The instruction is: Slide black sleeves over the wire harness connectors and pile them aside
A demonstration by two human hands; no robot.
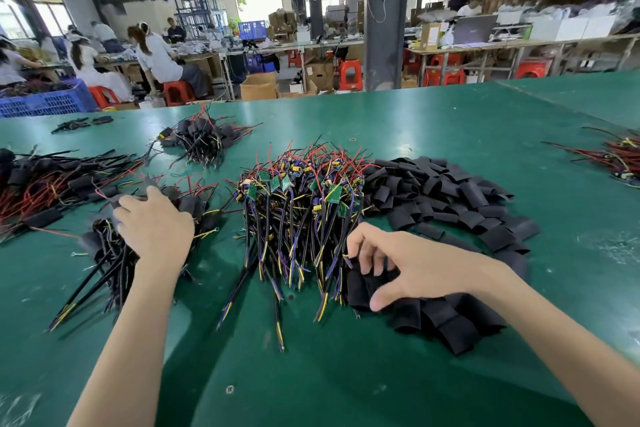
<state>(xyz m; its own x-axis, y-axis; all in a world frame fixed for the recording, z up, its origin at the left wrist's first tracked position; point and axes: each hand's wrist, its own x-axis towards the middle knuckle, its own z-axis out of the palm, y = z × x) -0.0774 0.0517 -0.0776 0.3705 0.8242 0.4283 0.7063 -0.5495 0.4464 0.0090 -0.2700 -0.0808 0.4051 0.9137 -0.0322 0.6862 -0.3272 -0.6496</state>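
A heap of bare wire harnesses (298, 198) with small green boards and yellow-blue connectors lies mid-table. Black sleeves (450, 198) curve around its right side in a loose arc down to the near right. My right hand (408, 263) rests on the near end of that arc, fingers curled on a black sleeve (360, 288). Left of the heap sits a pile of sleeved harnesses (114, 253), black cables fanning toward me. My left hand (156, 222) lies palm-down on top of this pile, fingers spread over the black sleeved ends.
More sleeved harness piles lie at the far left (41, 184) and behind (201, 139). A red-wired bundle (616, 158) sits at the right edge of the green table (346, 374). Beyond are a blue crate (48, 100), red stools and seated workers.
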